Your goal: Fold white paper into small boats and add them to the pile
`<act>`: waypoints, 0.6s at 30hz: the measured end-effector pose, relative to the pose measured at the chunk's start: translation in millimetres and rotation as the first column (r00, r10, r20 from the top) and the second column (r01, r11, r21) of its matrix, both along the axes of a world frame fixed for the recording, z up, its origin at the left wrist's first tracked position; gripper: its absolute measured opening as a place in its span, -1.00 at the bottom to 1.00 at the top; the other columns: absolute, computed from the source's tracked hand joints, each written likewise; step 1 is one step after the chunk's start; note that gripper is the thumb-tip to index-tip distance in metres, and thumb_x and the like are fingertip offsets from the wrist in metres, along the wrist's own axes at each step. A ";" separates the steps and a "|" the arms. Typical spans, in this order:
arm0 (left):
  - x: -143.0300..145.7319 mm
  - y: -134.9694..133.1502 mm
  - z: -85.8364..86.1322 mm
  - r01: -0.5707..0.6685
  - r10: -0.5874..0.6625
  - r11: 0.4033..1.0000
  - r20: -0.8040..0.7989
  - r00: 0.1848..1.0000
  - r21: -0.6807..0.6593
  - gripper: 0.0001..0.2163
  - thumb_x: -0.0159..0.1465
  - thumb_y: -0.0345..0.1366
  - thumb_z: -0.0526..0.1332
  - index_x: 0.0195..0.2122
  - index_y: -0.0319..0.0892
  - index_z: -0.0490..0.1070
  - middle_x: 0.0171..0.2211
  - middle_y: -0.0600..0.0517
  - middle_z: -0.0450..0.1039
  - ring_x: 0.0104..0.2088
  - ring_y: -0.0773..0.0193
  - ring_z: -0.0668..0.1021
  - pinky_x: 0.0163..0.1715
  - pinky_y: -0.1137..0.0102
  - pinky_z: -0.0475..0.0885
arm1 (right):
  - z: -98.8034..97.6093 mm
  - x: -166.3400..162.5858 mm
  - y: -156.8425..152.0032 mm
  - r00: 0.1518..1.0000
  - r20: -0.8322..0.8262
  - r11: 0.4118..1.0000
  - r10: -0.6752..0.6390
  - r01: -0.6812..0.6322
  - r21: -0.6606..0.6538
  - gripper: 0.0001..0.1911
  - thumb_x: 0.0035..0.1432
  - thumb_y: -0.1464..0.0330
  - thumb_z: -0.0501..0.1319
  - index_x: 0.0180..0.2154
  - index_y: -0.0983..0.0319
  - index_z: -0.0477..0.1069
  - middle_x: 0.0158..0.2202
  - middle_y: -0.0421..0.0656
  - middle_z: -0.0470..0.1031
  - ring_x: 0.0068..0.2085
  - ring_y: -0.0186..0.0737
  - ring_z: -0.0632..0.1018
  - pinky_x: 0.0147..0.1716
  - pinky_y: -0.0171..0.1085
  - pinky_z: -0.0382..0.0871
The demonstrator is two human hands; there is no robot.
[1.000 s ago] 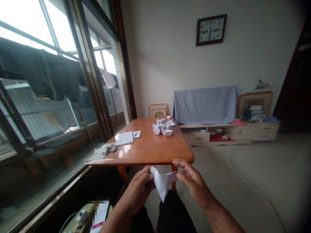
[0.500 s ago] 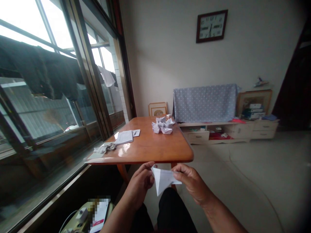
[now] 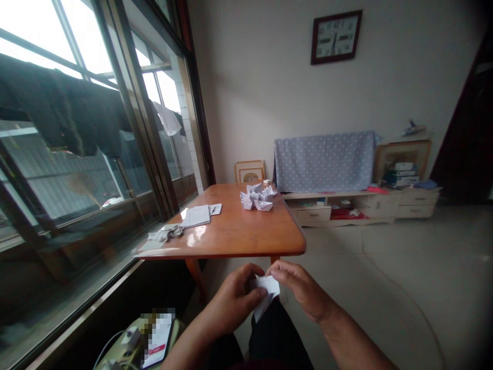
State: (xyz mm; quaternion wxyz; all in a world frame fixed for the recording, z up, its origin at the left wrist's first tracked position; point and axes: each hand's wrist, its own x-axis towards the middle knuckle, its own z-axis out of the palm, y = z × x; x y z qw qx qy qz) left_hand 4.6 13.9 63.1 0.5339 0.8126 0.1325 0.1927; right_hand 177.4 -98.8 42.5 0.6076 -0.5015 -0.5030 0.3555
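Your left hand (image 3: 239, 297) pinches the folded white paper (image 3: 271, 284), which squeezing too hard could crumple; whether your right hand (image 3: 302, 289) grips it is unclear.

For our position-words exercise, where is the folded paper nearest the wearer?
In the head view, the folded paper is low, just right of centre, gripped by the left hand, beside the right hand and nearer than the wooden table.

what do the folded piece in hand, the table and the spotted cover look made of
Folded piece: thin white paper, matte, by its sharp folded edges.
Table: probably wood with a glossy orange-brown finish; it throws back bright reflections.
Spotted cover: likely fabric, matte, since it hangs draped; which fibre, unclear.
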 end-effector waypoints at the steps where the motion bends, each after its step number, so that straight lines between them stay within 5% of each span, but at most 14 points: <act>1: 0.2 2.4 -1.1 0.020 -0.019 0.998 0.007 1.000 -0.061 -0.81 0.27 -0.32 0.28 -0.10 -0.19 0.43 -0.23 -0.01 0.44 -0.25 0.21 0.46 -0.27 0.39 0.33 | -1.1 0.9 -0.9 0.998 -0.051 0.999 0.036 -0.035 0.015 -0.71 0.27 0.18 0.14 -0.30 0.24 0.50 -0.38 -0.19 0.44 -0.29 -0.20 0.40 -0.23 -0.24 0.24; 7: 0.7 6.4 -9.5 0.136 -0.111 0.945 0.100 0.989 -0.298 -0.71 0.24 -0.27 0.34 -0.10 -0.17 0.29 -0.29 0.06 0.34 -0.32 0.30 0.39 -0.36 0.43 0.26 | -7.7 -1.3 -3.9 0.971 -0.216 0.994 0.105 -0.106 0.008 -0.84 0.14 0.31 0.28 -0.23 0.23 0.52 -0.33 -0.20 0.48 -0.27 -0.21 0.43 -0.18 -0.24 0.27; 18: 2.8 2.6 -12.0 -0.016 0.031 0.994 0.137 0.990 -0.106 -0.78 0.34 -0.16 0.27 -0.19 -0.15 0.28 -0.31 0.09 0.29 -0.33 0.34 0.37 -0.33 0.45 0.27 | -16.2 -1.1 2.4 0.968 -0.249 1.000 0.018 -0.013 0.022 -0.92 0.19 0.36 0.25 -0.29 0.25 0.47 -0.35 -0.22 0.45 -0.30 -0.27 0.39 -0.20 -0.27 0.26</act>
